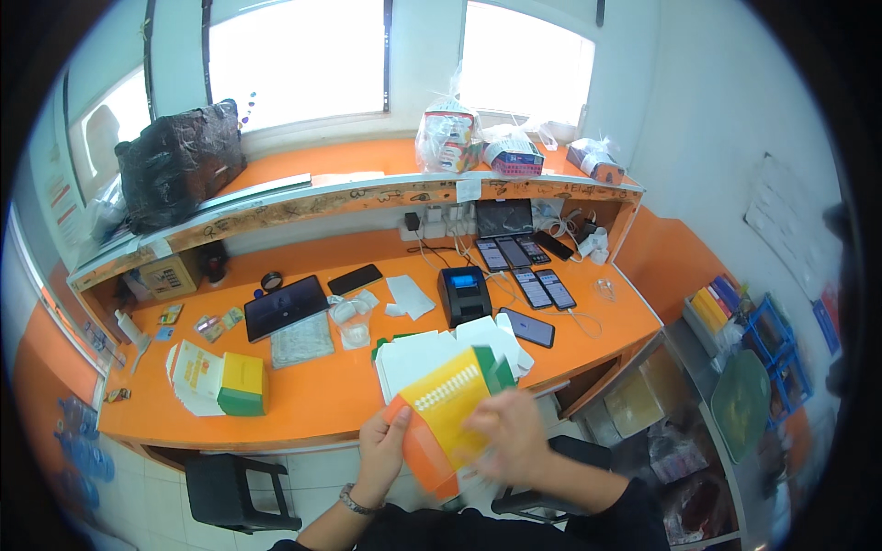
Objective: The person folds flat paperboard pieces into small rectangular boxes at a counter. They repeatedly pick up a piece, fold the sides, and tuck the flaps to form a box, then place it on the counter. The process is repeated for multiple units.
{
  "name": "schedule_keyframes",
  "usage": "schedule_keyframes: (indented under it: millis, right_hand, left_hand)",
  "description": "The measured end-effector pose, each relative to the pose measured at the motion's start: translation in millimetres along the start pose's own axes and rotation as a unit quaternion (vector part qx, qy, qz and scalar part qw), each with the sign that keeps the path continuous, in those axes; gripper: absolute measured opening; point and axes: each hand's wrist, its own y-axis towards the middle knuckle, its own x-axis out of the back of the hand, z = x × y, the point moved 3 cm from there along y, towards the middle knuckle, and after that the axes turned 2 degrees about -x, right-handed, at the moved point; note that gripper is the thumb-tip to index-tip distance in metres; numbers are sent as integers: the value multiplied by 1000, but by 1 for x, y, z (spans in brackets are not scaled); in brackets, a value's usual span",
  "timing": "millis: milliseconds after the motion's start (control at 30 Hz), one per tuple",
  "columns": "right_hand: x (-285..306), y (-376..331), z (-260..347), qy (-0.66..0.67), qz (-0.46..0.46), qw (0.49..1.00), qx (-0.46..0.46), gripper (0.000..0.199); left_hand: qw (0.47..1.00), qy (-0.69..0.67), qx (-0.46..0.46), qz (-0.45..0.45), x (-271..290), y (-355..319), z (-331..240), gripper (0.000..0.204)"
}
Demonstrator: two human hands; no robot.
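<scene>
A folding carton [452,404] in yellow, orange and green is tilted in front of me, just off the desk's near edge. My left hand [378,448] grips its orange left side, thumb on the front. Over the carton's lower right part is my right hand [516,435], its fingers bent and smeared by motion, so its hold on the carton is unclear. Behind the carton, white flattened cartons [413,356] lie stacked on the desk, partly hidden. Further left on the desk sits a similar carton [243,384] with its white flaps spread open.
The orange desk [322,395] carries a black label printer [465,296], a tablet [287,307], several phones [527,328] with cables, and clear tape rolls [349,317]. A raised shelf [367,195] runs behind. Black stools [241,492] stand below; blue racks [776,354] are at right.
</scene>
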Motion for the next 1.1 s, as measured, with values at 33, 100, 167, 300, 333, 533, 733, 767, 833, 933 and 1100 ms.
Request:
schedule_keyframes:
  millis: [33, 100, 167, 300, 333, 533, 733, 767, 833, 933, 1100]
  right_hand:
    - [-11, -12, 6, -3, 44, 999, -20, 50]
    - [-28, -32, 18, 33, 51, 997, -38, 54]
    - [-37, -42, 13, 17, 51, 997, -48, 52]
    - [-41, -50, -1, 30, 17, 998, -57, 45]
    - [-39, -51, -1, 18, 9, 999, -44, 42]
    - [-31, -49, -8, 25, -84, 996, -11, 29]
    - [-31, -47, -17, 108, -89, 984, -110, 19]
    - [-35, -46, -13, 129, -89, 979, -127, 18]
    - [-45, -42, -5, 140, -79, 975, -153, 16]
    - [-54, -37, 3, 120, -74, 975, -174, 14]
    - [-52, -36, -11, 179, -109, 948, -239, 9]
  left_hand:
    - [998, -44, -22, -32, -5, -3, 8, 22]
    - [986, -118, -48, -106, -14, -12, 22, 21]
    - [979, -174, -5, -102, -15, -16, 31, 21]
    - [984, -170, 50, -15, -1, -20, 29, 19]
    - [988, -144, 58, 11, 1, -21, 29, 19]
    - [994, -63, 78, 52, -2, -23, 19, 20]
    - [892, 412, -185, -3, -3, -27, -13, 9]
    - [877, 425, -222, -36, -3, -29, -15, 8]
    - [855, 448, -255, -59, -8, -32, -12, 6]
    - [858, 446, -251, -40, -16, -34, -1, 5]
    - [909, 347, -224, -48, -13, -33, 5, 12]
